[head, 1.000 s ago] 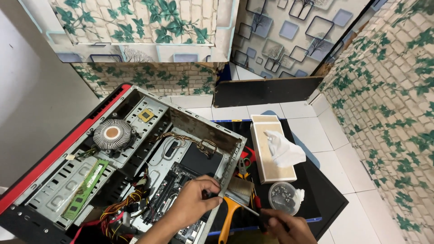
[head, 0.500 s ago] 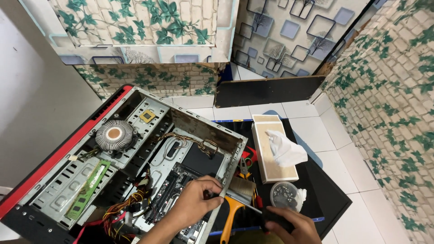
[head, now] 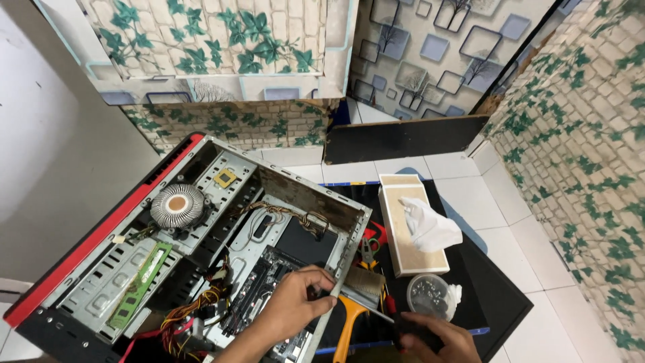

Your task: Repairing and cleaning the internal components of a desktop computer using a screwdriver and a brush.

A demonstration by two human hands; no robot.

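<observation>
— Two hands at the bottom of the view. What are the fingers doing?

— The left hand [head: 292, 306] has its fingers curled together, pinching the metal edge of the open computer case [head: 201, 249] near its front right corner. The right hand [head: 430, 336] is closed around the dark handle of a screwdriver [head: 373, 310], whose thin shaft runs from that fist up-left to the spot just by the left fingertips.

— And right around those fingers?

— Directly below the left fingers lies a paintbrush [head: 349, 309] with an orange handle and pale bristles. Just beyond the bristles, red-handled pliers [head: 368, 250] lie on the black mat [head: 497, 302]. Inside the case, under the left wrist, sits the motherboard [head: 259, 292]; left of the wrist is a tangle of coloured wires [head: 195, 316].

— Farther out?

— Just above the right hand stands a round clear plastic container of small screws [head: 428, 296]. Beyond it is a long white tissue box [head: 406, 232] with a tissue sticking up. Well away to the left are a green memory stick [head: 140, 286] and the round heatsink fan [head: 177, 206].
</observation>
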